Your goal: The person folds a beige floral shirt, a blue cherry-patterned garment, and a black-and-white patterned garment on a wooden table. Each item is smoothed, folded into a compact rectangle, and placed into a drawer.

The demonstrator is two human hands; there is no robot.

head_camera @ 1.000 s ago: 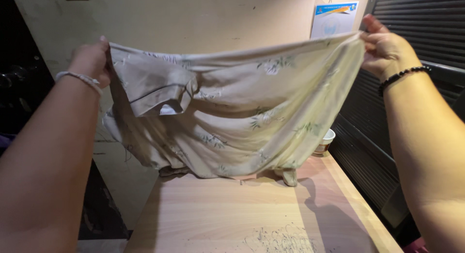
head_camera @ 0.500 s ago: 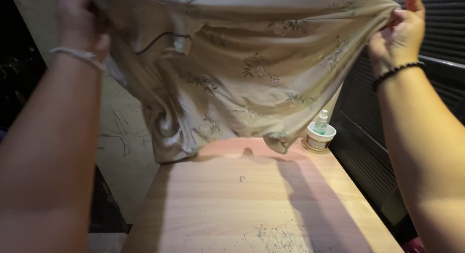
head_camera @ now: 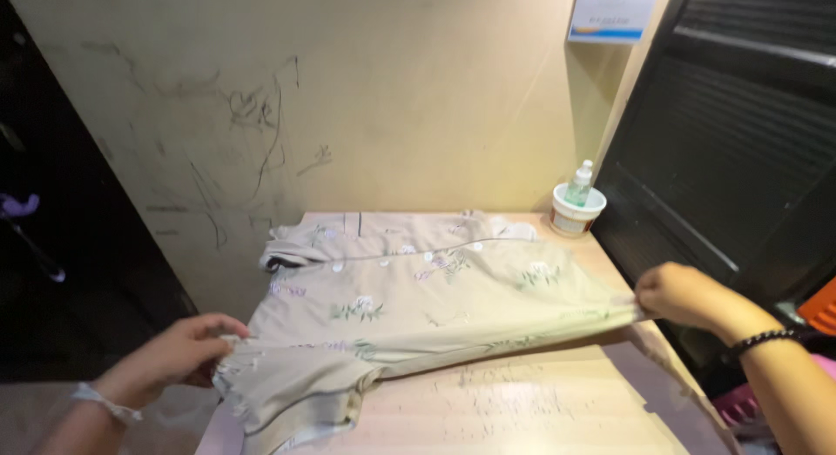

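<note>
A: Obs. 1. Pale beige floral-print cotton garment (head_camera: pixel 418 298) lies spread on the light wooden tabletop (head_camera: pixel 540 411), collar end toward the scuffed cream wall (head_camera: pixel 348 98), near hem hanging off the front-left corner.

B: Hands?

A: Left hand (head_camera: pixel 178 355) pinches the near left edge of the cloth, fingers closed on fabric. Right hand (head_camera: pixel 684 294) is closed on the right edge, at the table's right side. The two hands are well apart, so the cloth between them is taut; I judge this hold keeps it flat against the wood rather than bunched.

B: Containers?

A: One: a small round white tub (head_camera: pixel 576 215) at the far right corner, just beside the garment's far edge. A clear plastic bottle with a white cap (head_camera: pixel 579 183) stands upright in it. Other contents not visible.
</note>
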